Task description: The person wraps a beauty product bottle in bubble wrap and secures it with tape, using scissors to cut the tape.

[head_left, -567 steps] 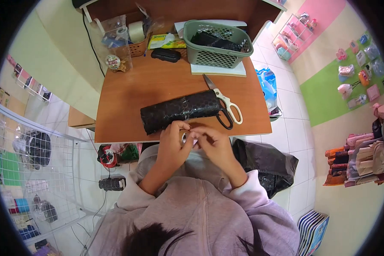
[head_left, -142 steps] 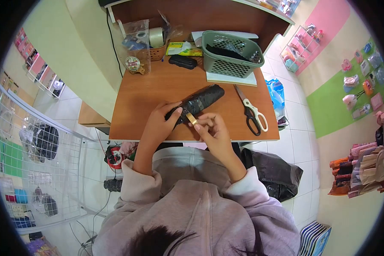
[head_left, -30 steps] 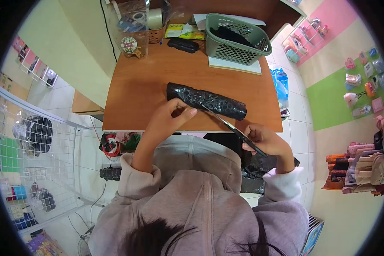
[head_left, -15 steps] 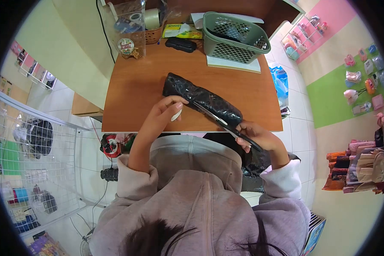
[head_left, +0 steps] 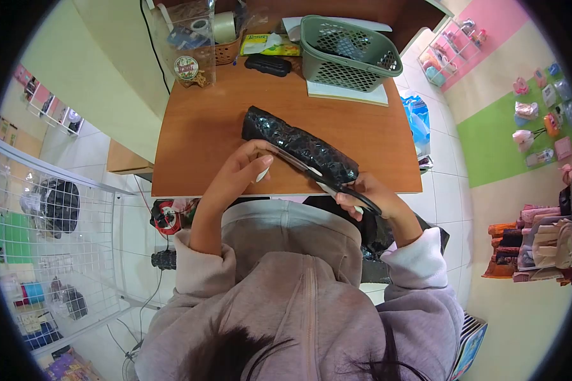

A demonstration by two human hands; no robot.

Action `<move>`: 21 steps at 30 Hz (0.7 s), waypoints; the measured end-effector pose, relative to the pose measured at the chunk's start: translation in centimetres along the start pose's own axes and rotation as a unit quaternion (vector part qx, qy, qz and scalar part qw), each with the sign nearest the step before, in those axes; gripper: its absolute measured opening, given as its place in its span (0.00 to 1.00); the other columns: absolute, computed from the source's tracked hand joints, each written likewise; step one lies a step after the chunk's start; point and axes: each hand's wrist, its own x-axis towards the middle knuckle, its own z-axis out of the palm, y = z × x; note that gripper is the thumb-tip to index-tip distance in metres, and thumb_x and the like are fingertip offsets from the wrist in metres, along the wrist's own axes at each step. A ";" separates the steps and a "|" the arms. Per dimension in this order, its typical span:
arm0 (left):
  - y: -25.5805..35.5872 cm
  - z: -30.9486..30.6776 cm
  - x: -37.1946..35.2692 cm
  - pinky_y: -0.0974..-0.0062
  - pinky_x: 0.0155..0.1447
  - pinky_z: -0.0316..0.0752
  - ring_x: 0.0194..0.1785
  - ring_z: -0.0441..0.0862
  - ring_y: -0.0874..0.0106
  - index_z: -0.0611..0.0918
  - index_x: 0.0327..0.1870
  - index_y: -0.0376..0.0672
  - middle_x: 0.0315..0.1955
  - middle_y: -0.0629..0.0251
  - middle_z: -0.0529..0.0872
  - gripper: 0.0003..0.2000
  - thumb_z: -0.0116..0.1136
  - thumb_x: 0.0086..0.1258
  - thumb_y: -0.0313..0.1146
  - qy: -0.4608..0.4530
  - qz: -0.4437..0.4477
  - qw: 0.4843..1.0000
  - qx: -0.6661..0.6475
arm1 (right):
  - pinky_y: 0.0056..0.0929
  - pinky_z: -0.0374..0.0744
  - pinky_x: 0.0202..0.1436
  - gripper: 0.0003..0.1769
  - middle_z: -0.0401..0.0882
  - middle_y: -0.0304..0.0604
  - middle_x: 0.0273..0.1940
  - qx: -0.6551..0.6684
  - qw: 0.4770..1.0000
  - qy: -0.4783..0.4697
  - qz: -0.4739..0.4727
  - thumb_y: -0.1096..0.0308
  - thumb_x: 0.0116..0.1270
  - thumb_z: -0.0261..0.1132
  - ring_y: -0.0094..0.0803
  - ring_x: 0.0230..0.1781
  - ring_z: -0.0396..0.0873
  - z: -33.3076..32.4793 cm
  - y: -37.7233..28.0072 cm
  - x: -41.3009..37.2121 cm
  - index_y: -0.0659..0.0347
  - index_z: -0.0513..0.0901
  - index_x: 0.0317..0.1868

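Note:
A roll-shaped package in shiny black plastic wrap (head_left: 299,145) lies slanted across the wooden desk. My right hand (head_left: 370,193) grips a pair of scissors (head_left: 342,188) by its dark handles, at the package's lower right end. The blades run along the near side of the package toward my left fingers. My left hand (head_left: 245,166) is closed at the package's left near edge, its fingertips beside the blade tips. A small white piece (head_left: 264,171) shows under the left thumb; its kind is unclear.
Behind the package are a black case (head_left: 268,65), a yellow tissue pack (head_left: 270,45) and a green plastic basket (head_left: 346,73) on white paper. A brown basket (head_left: 227,53) with tape rolls stands back left. A wire grid rack (head_left: 63,254) is at far left.
The scissors have shifted up and left along the package's near side, with the blades closer to my left fingers. My left hand and the package have barely moved.

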 end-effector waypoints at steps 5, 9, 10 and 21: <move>-1.0 -0.2 0.4 0.82 0.46 0.69 0.41 0.78 0.81 0.79 0.59 0.42 0.40 0.74 0.80 0.16 0.57 0.80 0.43 -0.007 0.017 1.000 -0.025 | 0.17 0.69 0.18 0.18 0.74 0.30 0.21 -0.016 1.000 0.019 0.017 0.60 0.68 0.77 0.15 0.16 0.70 -0.4 0.7 0.2 0.67 0.87 0.48; -0.9 -0.1 0.5 0.81 0.47 0.69 0.41 0.78 0.81 0.79 0.57 0.43 0.40 0.73 0.80 0.15 0.57 0.80 0.42 -0.003 0.013 1.000 -0.026 | 0.18 0.68 0.17 0.19 0.75 0.31 0.19 -0.040 0.998 0.029 0.025 0.58 0.66 0.79 0.16 0.14 0.71 -1.0 1.4 0.4 0.69 0.88 0.40; -0.8 -0.1 0.5 0.80 0.48 0.70 0.41 0.78 0.81 0.80 0.57 0.42 0.39 0.73 0.81 0.14 0.56 0.81 0.42 -0.003 0.014 1.000 -0.019 | 0.18 0.67 0.17 0.20 0.75 0.31 0.19 -0.039 0.998 0.030 0.024 0.57 0.65 0.79 0.16 0.14 0.71 -1.0 1.4 0.4 0.70 0.88 0.38; -0.5 -0.1 0.6 0.81 0.49 0.71 0.40 0.79 0.81 0.84 0.51 0.42 0.34 0.71 0.85 0.14 0.53 0.82 0.42 0.013 0.002 0.999 0.044 | 0.17 0.70 0.17 0.22 0.76 0.33 0.19 -0.112 0.992 0.059 0.021 0.55 0.63 0.81 0.18 0.15 0.73 -0.6 0.0 0.1 0.69 0.87 0.38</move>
